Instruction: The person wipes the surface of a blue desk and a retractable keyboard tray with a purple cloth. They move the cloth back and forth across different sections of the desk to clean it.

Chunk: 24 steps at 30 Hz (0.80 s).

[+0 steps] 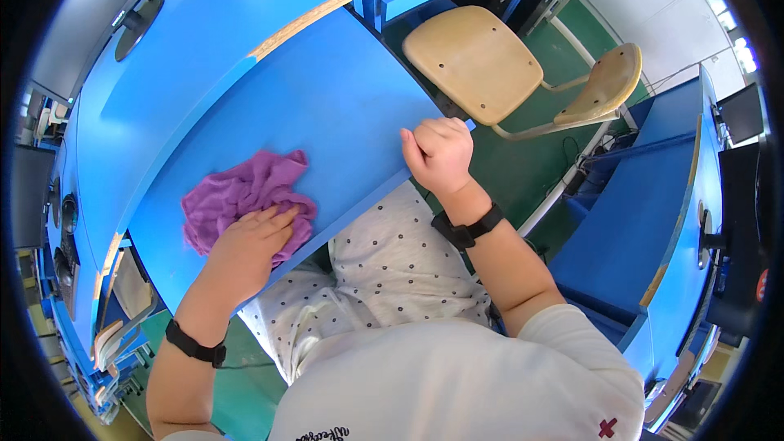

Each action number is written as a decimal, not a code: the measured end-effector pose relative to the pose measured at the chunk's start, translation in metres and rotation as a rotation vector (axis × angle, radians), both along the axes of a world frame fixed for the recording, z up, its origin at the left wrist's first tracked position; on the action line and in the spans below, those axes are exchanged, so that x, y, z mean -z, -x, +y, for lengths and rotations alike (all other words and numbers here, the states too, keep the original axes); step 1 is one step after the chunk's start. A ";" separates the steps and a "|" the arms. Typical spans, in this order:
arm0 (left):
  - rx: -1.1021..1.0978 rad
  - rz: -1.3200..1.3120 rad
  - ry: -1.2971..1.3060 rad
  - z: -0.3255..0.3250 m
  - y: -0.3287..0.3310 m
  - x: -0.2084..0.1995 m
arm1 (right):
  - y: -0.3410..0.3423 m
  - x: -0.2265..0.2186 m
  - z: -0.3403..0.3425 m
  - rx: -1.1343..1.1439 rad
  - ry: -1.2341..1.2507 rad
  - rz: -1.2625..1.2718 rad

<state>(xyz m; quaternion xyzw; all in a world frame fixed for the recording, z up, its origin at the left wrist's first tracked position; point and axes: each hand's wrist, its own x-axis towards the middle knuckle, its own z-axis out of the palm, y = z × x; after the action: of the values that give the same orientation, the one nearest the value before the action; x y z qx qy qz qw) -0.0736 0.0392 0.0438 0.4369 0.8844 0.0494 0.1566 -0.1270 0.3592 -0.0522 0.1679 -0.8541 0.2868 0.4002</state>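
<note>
A crumpled purple cloth [249, 192] lies on the blue lower shelf [327, 73] of a desk. My left hand [253, 245] rests on the cloth's near side, fingers stretched out flat over it. Part of the cloth is hidden under that palm. Over the right end of the same shelf, by its front edge, my right hand [439, 155] is curled into a fist with the thumb up. Nothing shows in it. Both wrists wear black bands.
The blue desktop [204, 8] rises beyond the shelf and carries a monitor stand [139, 28]. A tan chair [474, 61] stands beyond my right hand. Another blue desk [629, 229] with monitors is at the right. My lap sits close against the shelf's front edge.
</note>
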 end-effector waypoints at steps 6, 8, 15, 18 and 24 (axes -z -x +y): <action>-0.176 0.122 -0.098 0.026 0.028 0.017 | 0.003 0.000 0.001 -0.004 0.016 -0.008; -0.173 0.127 -0.156 0.032 0.038 0.018 | 0.005 0.000 0.002 -0.005 0.008 0.022; -0.080 -0.014 -0.009 0.011 0.000 0.007 | 0.003 0.003 0.006 0.009 0.008 0.014; -0.099 0.090 -0.054 0.031 0.016 0.022 | 0.004 0.001 0.004 0.015 0.027 0.021; -0.155 0.125 -0.151 0.052 0.040 0.021 | 0.006 0.004 0.007 0.017 -0.004 0.016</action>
<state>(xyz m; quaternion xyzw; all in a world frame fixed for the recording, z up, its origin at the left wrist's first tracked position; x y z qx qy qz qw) -0.1136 0.0914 0.0232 0.3801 0.9173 0.1006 0.0633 -0.1331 0.3667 -0.0562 0.1636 -0.8528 0.2803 0.4091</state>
